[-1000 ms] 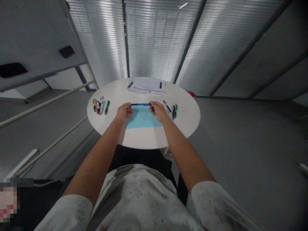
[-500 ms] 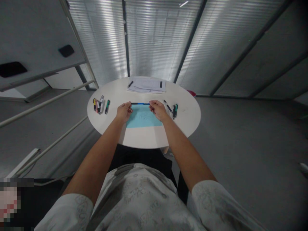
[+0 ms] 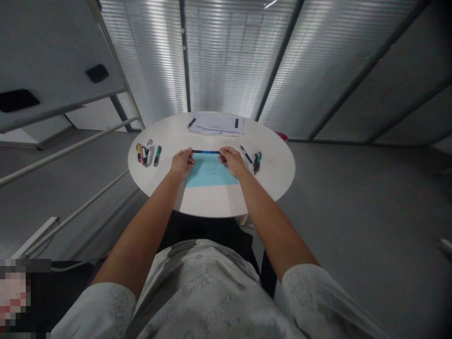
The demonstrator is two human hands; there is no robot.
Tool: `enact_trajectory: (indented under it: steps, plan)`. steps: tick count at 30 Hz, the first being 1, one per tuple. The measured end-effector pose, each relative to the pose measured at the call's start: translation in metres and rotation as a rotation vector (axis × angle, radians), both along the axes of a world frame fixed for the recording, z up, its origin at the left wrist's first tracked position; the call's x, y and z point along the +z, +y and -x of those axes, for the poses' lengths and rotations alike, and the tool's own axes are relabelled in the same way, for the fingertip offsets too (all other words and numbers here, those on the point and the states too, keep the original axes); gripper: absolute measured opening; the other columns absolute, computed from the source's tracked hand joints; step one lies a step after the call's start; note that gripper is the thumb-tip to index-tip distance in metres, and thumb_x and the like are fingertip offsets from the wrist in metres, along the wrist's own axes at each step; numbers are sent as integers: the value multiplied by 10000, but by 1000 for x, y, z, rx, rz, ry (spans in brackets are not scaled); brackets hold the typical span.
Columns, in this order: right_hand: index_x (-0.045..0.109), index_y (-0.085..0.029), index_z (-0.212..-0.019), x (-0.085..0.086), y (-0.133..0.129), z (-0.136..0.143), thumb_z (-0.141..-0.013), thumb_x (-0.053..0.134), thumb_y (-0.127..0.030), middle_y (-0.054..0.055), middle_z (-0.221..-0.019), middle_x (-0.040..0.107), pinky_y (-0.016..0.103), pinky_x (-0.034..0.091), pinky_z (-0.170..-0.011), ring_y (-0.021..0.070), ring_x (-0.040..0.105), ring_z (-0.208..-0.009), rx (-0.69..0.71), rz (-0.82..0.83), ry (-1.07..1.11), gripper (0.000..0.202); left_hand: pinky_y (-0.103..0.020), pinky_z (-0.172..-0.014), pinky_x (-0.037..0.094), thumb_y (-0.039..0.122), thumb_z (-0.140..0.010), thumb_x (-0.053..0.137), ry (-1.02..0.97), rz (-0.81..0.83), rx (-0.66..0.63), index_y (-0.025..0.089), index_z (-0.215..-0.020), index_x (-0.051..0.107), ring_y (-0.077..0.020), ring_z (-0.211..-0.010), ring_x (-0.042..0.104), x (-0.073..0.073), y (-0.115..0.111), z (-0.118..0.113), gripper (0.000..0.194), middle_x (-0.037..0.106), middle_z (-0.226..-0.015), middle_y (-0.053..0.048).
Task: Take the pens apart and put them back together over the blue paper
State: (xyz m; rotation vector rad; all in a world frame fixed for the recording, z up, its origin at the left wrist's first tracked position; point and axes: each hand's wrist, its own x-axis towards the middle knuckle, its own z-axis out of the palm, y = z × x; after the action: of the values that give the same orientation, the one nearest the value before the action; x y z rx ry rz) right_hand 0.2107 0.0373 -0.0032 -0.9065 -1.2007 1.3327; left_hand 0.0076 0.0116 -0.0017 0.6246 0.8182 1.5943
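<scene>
A slim pen (image 3: 206,151), black at its left part and blue toward the right, lies level between my two hands. My left hand (image 3: 182,163) pinches its black end with thumb and fingers. At the other end, my right hand (image 3: 231,161) grips the blue part the same way. Under the pen and between the hands is a light blue sheet (image 3: 212,174) with faint dark marks on it. My fingers hide both tips of the pen.
On the round white table (image 3: 212,201), several pens and markers (image 3: 144,154) lie left, beside a green pen (image 3: 157,156). More pens (image 3: 255,162) lie right. Papers (image 3: 215,123) are stacked at the far edge. A white rail (image 3: 70,149) runs along the left.
Both hands keep hold of the pen in nearly the same place. The pen seems slightly rolled, its blue part showing darker near the right hand.
</scene>
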Motion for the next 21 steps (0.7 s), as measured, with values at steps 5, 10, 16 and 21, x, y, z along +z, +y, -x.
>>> enact_trajectory:
  steps: [5, 10, 16, 21]
  plan:
    - [606, -228, -881, 0, 0, 1, -650, 785, -377, -62, -680, 583, 193, 326, -450, 64, 533, -512, 8, -1, 15, 328, -179, -447, 374, 235, -723, 791, -16, 32, 6, 160, -680, 533, -43, -459, 448, 3, -2, -1, 272, 543, -600, 26]
    - [563, -213, -773, -1, 1, 1, -715, 724, -562, -38, -623, 585, 202, 310, -434, 70, 506, -480, 3, 20, 3, 388, -181, -446, 377, 219, -713, 790, -21, 34, -16, 161, -685, 544, -45, -455, 442, 2, -2, -1, 254, 542, -597, 25]
    - [607, -220, -843, -2, 0, -1, -645, 792, -393, -53, -620, 599, 203, 322, -446, 78, 526, -497, 17, -23, 8, 322, -182, -446, 371, 191, -731, 755, -17, 23, -7, 165, -681, 540, -46, -453, 435, 2, -1, 0, 221, 526, -572, 32]
    - [579, -218, -824, 0, -1, -1, -693, 753, -482, -43, -642, 611, 207, 325, -443, 79, 536, -485, 25, 8, 38, 343, -189, -458, 377, 143, -768, 682, -13, 33, -25, 157, -705, 560, -48, -457, 438, 3, -3, -1, 139, 541, -582, 23]
